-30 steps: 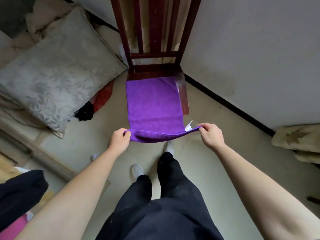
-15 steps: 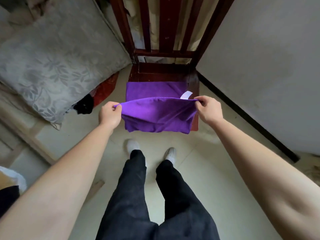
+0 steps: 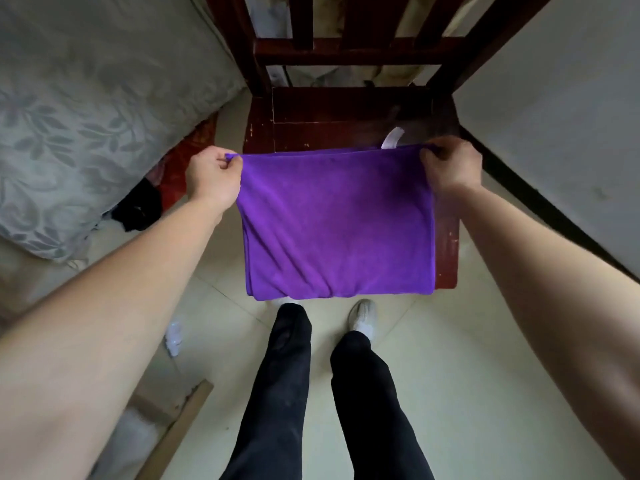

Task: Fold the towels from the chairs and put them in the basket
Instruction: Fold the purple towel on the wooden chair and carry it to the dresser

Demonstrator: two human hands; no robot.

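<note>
step: first fold of soft purple microfibre towel [image 3: 337, 223], doubled over dark red wooden chair seat [image 3: 349, 112] | left hand [image 3: 212, 176] pinches far-left corner | right hand [image 3: 452, 164] pinches far-right corner by white tag [image 3: 392, 137] | next: likely lay corners flat, fold across | basket unseen

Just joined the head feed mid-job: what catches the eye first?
A bright purple towel fills the centre, spread over the seat of a dark red wooden chair. The left hand and right hand pinch its far corners, a white tag sticking up beside the right one. A grey leaf-patterned cushion lies at left.
</note>
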